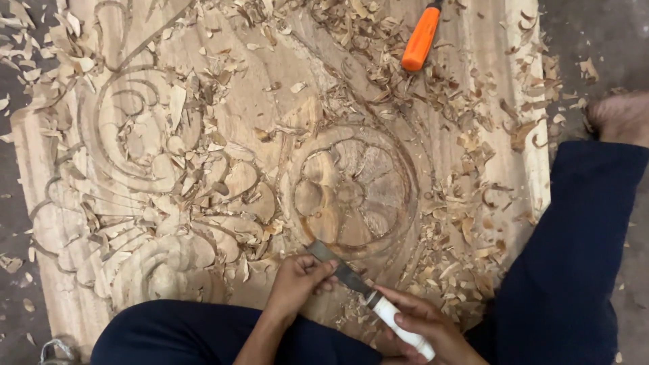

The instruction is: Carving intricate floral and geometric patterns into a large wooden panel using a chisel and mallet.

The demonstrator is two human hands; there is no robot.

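A wide wooden panel (270, 115) lies flat, carved with scrolls and a round flower medallion (351, 192). My left hand (297, 282) pinches the metal blade of a chisel (341, 270) close to its tip, which rests at the medallion's lower left rim. My right hand (422, 324) grips the chisel's white handle (402, 326) lower right. Both hands sit at the panel's near edge, above my dark blue trouser legs.
Wood shavings (466, 223) cover the panel, thickest right of the medallion. A second chisel with an orange handle (420, 39) lies at the top. My bare foot (618, 116) rests on the grey floor at the right edge.
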